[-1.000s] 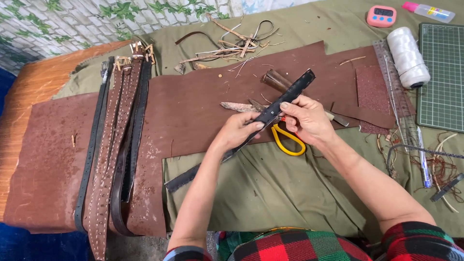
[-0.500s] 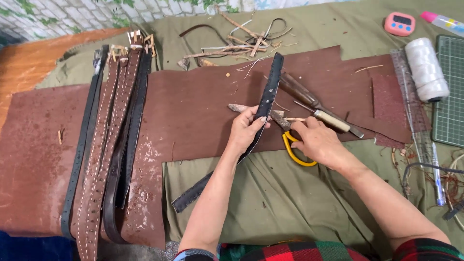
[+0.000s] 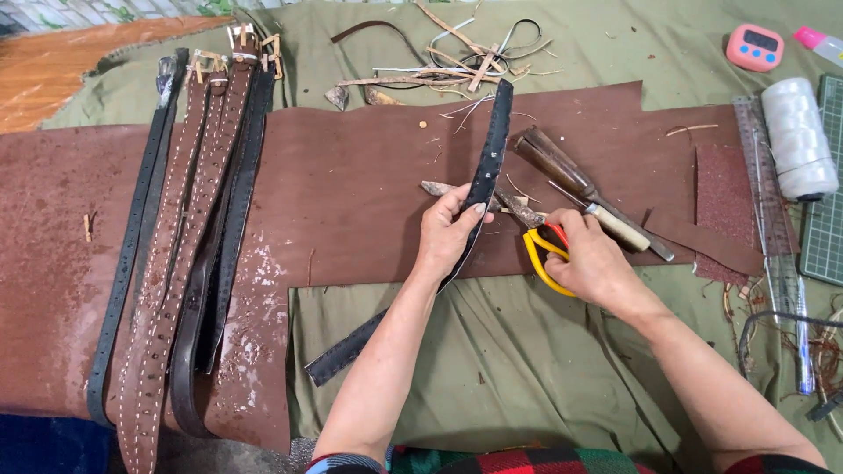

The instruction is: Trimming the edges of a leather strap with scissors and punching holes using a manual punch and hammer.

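Note:
My left hand (image 3: 450,230) grips the middle of a long black leather strap (image 3: 488,162) with punched holes; the strap runs from the far side of the brown leather sheet (image 3: 351,184) down to the green cloth near me. My right hand (image 3: 593,262) rests on the yellow-handled scissors (image 3: 540,256), fingers closed over the handles, right of the strap. Wooden-handled tools (image 3: 562,175) lie just beyond the scissors on the sheet.
Several brown and black belts (image 3: 189,254) lie lengthwise at the left. Leather scraps (image 3: 439,66) sit at the back. A white thread spool (image 3: 797,140), metal ruler (image 3: 768,211), green cutting mat (image 3: 825,219), pink timer (image 3: 753,46) and sandpaper piece (image 3: 722,189) are at the right.
The strap swung from slanting right to nearly upright. My right hand let go of the strap and dropped onto the yellow scissors. My left hand kept hold of the strap.

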